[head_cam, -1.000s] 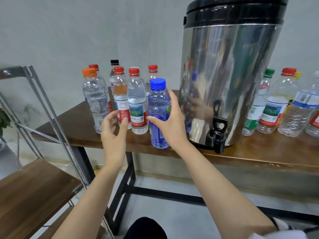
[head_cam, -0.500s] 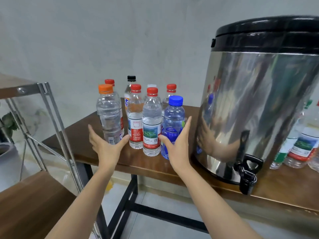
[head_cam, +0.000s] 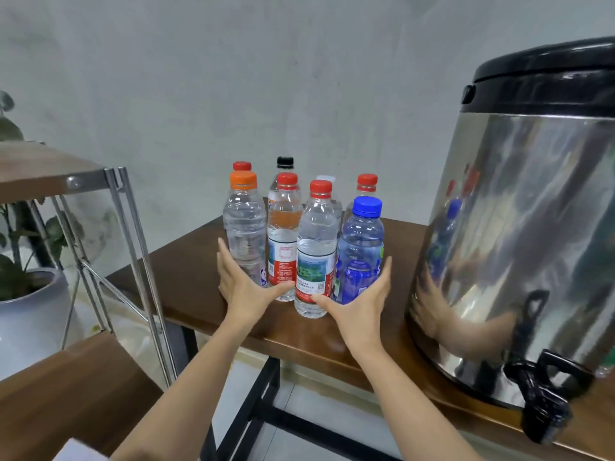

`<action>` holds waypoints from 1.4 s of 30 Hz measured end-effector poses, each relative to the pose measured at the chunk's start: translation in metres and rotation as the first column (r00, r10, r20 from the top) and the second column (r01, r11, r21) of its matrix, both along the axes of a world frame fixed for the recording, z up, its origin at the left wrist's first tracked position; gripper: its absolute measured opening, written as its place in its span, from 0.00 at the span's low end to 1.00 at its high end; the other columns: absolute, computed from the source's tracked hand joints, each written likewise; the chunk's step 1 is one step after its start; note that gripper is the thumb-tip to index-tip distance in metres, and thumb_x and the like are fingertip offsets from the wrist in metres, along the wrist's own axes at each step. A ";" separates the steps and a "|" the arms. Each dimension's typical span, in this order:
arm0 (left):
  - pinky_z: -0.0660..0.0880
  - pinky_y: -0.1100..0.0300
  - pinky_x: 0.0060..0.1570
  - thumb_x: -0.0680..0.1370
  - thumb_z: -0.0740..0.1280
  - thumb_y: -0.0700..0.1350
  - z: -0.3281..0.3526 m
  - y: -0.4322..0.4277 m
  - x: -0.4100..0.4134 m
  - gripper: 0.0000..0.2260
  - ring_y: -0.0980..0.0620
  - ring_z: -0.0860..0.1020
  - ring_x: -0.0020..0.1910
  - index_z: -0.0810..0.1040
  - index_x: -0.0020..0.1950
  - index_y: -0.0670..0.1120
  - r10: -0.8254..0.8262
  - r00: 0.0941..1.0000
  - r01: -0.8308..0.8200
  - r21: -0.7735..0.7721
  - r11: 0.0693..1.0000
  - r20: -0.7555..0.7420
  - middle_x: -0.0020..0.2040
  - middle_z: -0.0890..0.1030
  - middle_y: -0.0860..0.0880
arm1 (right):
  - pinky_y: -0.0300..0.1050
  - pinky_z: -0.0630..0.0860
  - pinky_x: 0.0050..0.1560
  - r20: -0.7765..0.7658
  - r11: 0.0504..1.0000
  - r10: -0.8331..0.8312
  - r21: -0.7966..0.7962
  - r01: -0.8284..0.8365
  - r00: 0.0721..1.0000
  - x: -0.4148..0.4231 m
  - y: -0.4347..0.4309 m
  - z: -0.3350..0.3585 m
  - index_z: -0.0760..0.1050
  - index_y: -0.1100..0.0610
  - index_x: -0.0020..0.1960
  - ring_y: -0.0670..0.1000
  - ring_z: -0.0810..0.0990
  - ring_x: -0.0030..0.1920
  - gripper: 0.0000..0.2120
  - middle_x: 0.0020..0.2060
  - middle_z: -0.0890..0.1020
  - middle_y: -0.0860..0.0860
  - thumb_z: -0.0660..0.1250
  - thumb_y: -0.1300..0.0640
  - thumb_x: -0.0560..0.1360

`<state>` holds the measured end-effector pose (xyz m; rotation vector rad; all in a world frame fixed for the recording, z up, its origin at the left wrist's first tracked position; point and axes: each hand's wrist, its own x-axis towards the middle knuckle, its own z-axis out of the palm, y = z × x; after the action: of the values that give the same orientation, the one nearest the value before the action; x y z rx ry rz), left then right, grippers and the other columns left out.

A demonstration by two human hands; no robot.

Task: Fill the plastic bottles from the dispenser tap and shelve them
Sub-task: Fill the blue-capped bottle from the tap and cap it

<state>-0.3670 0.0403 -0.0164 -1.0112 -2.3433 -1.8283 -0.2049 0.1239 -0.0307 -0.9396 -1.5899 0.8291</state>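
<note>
Several capped plastic bottles stand in a tight cluster on the brown table. At the front are an orange-capped bottle, two red-capped bottles and a blue bottle. My left hand presses flat against the left side of the cluster at the orange-capped bottle, thumb reaching under the front. My right hand cups the right side at the blue bottle, fingers straight. The steel dispenser with a black lid stands to the right, its black tap at the table's front edge.
A metal-framed shelf with wooden boards stands at the left, its upper board at bottle height. A potted plant in a white pot sits behind it. A grey wall is close behind the table.
My right hand let go of the blue bottle a second ago. Both hands then spread and closed in on the two sides of the cluster. The view shifted left and closer.
</note>
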 end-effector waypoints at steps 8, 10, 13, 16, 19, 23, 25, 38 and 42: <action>0.52 0.37 0.76 0.60 0.84 0.53 0.000 0.005 -0.011 0.65 0.45 0.52 0.79 0.35 0.79 0.56 -0.093 0.995 0.092 0.028 0.995 0.024 0.80 0.48 0.48 | 0.61 0.66 0.73 -0.049 0.997 0.067 -0.025 -0.068 0.997 -0.009 0.011 -0.001 0.46 0.45 0.78 0.50 0.63 0.75 0.69 0.75 0.61 0.48 0.82 0.35 0.48; 0.53 0.38 0.76 0.60 0.84 0.52 0.000 0.006 -0.012 0.66 0.45 0.53 0.79 0.36 0.79 0.55 -0.093 0.996 0.092 0.026 0.995 0.019 0.80 0.48 0.48 | 0.62 0.67 0.71 -0.063 0.996 0.081 -0.032 -0.083 0.995 -0.012 0.015 -0.002 0.47 0.43 0.77 0.49 0.65 0.73 0.69 0.74 0.63 0.46 0.78 0.27 0.45; 0.54 0.37 0.75 0.59 0.84 0.54 0.000 0.011 -0.015 0.66 0.44 0.54 0.78 0.36 0.79 0.55 -0.079 0.997 0.079 0.021 0.997 0.023 0.80 0.49 0.47 | 0.65 0.67 0.70 -0.050 0.995 0.090 -0.029 -0.091 0.995 -0.017 0.020 -0.002 0.47 0.40 0.75 0.49 0.67 0.72 0.65 0.72 0.65 0.45 0.79 0.30 0.47; 0.55 0.38 0.75 0.59 0.84 0.53 0.001 0.016 -0.018 0.66 0.42 0.55 0.78 0.37 0.79 0.55 -0.061 0.998 0.060 0.022 0.998 0.034 0.80 0.50 0.45 | 0.66 0.66 0.70 -0.041 0.996 0.082 -0.025 -0.083 0.996 -0.022 0.024 0.000 0.48 0.40 0.74 0.49 0.68 0.72 0.63 0.72 0.66 0.45 0.80 0.34 0.50; 0.56 0.38 0.74 0.59 0.84 0.53 0.002 0.021 -0.022 0.65 0.41 0.56 0.77 0.38 0.79 0.54 -0.045 0.998 0.045 0.022 0.999 0.033 0.80 0.51 0.44 | 0.65 0.67 0.70 -0.036 0.997 0.070 -0.024 -0.071 0.997 -0.026 0.028 0.000 0.49 0.39 0.74 0.49 0.68 0.72 0.60 0.72 0.66 0.46 0.83 0.39 0.53; 0.58 0.36 0.73 0.58 0.84 0.56 0.002 0.030 -0.028 0.66 0.41 0.57 0.77 0.38 0.79 0.55 -0.010 0.999 0.009 0.006 1.000 0.033 0.80 0.51 0.44 | 0.63 0.69 0.69 -0.025 0.999 0.052 -0.016 -0.052 0.998 -0.034 0.036 0.001 0.50 0.41 0.74 0.49 0.68 0.71 0.58 0.72 0.66 0.46 0.84 0.43 0.57; 0.59 0.35 0.73 0.58 0.83 0.58 0.003 0.033 -0.030 0.66 0.41 0.57 0.77 0.38 0.79 0.55 0.002 1.000 -0.002 -0.003 1.000 0.029 0.80 0.51 0.45 | 0.63 0.68 0.70 -0.016 0.999 0.040 -0.015 -0.040 0.999 -0.037 0.040 0.001 0.51 0.44 0.75 0.49 0.68 0.71 0.58 0.72 0.66 0.47 0.84 0.45 0.58; 0.58 0.38 0.74 0.66 0.81 0.51 0.002 0.028 -0.024 0.57 0.42 0.55 0.78 0.43 0.81 0.51 0.048 0.997 -0.047 -0.006 0.999 0.059 0.80 0.51 0.45 | 0.61 0.64 0.73 0.133 0.997 -0.038 -0.060 0.047 0.990 -0.034 0.034 0.004 0.44 0.49 0.79 0.55 0.59 0.77 0.61 0.78 0.58 0.52 0.82 0.45 0.61; 0.57 0.43 0.74 0.74 0.75 0.49 0.000 0.004 -0.004 0.42 0.42 0.55 0.78 0.53 0.80 0.47 0.108 0.992 -0.107 -0.012 0.994 0.059 0.79 0.55 0.44 | 0.58 0.58 0.77 0.340 0.999 -0.045 -0.011 0.051 0.939 -0.014 0.007 0.007 0.39 0.53 0.80 0.57 0.49 0.79 0.54 0.80 0.48 0.55 0.75 0.47 0.72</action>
<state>-0.3710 0.0440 -0.0159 -0.8246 -2.3900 -1.8358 -0.2186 0.1310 -0.0240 -1.1796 -1.8473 0.6736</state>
